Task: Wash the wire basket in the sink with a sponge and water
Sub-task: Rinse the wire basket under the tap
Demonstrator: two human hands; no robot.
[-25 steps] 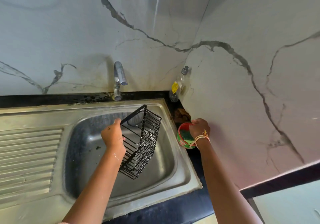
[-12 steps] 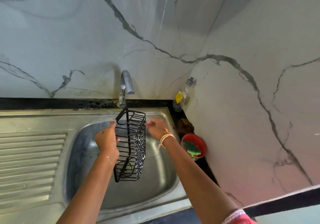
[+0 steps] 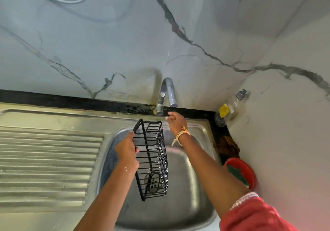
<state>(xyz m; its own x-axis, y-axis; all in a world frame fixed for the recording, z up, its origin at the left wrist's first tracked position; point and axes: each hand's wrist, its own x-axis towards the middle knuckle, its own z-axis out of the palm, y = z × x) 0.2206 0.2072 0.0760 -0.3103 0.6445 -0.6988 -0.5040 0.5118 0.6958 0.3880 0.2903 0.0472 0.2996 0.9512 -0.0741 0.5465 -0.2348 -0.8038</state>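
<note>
A black wire basket (image 3: 151, 161) hangs on its side over the steel sink (image 3: 194, 182). My left hand (image 3: 127, 151) grips its left rim. My right hand (image 3: 175, 121) is stretched out toward the base of the chrome tap (image 3: 167, 95), fingers loosely extended, holding nothing and just short of the tap. A green sponge (image 3: 236, 174) lies in a red bowl (image 3: 248, 170) on the counter right of the sink. No water runs from the spout.
A ribbed steel drainboard (image 3: 46, 164) lies left of the sink. A clear soap bottle (image 3: 230, 108) with a yellow label stands in the back right corner against the marble wall. A brown rag (image 3: 229, 146) lies between the bottle and the bowl.
My right hand left the sponge in the red bowl and moved left and back to the tap. The basket turned more upright in my left hand.
</note>
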